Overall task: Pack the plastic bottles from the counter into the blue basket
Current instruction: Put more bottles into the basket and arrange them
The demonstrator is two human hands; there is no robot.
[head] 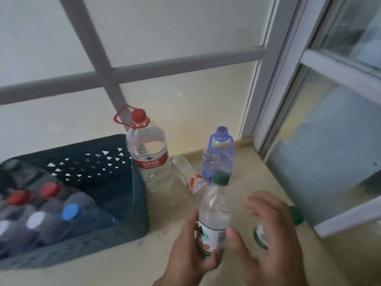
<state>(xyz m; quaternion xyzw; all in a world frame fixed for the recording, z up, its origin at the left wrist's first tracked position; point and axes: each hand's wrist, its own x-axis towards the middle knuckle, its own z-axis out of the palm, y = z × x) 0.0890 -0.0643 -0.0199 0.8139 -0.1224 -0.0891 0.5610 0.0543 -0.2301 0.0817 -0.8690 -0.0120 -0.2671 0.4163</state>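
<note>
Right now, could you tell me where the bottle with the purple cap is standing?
In the head view, the purple-capped bottle stands upright on the counter, right of the large red-capped bottle, with a small bottle lying between them.

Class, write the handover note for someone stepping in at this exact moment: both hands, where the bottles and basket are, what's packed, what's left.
Left hand: gripping the green-capped bottle upright, above the counter.
Right hand: open, over a second green-capped bottle lying on the counter; not gripping it.
Blue basket: at left, already holding several capped bottles.
Left on the counter: large red-capped bottle beside the basket, purple-capped bottle, small clear bottle lying between them.
Next: put the held bottle in the basket, then the rest.
</note>
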